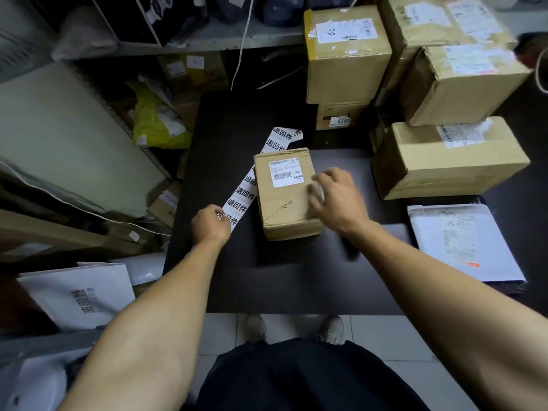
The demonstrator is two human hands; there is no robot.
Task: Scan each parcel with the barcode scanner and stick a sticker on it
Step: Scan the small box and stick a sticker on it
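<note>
A dark counter point(225, 120) fills the middle of the room, its surface dull and matte. Below its near edge the floor point(382, 336) shows pale square tiles with thin grout lines. On the left stands a grey metal shelf unit point(189, 40) with a perforated upright point(118, 114); its boards carry dim bags and small cartons, and a yellow bag point(154, 123) sits low inside it. A white cable point(241, 51) hangs down from the shelf towards the counter's far edge. A large pale panel point(59, 137) leans against the shelf on the left. The light is dim and cool, brighter on the floor.
</note>
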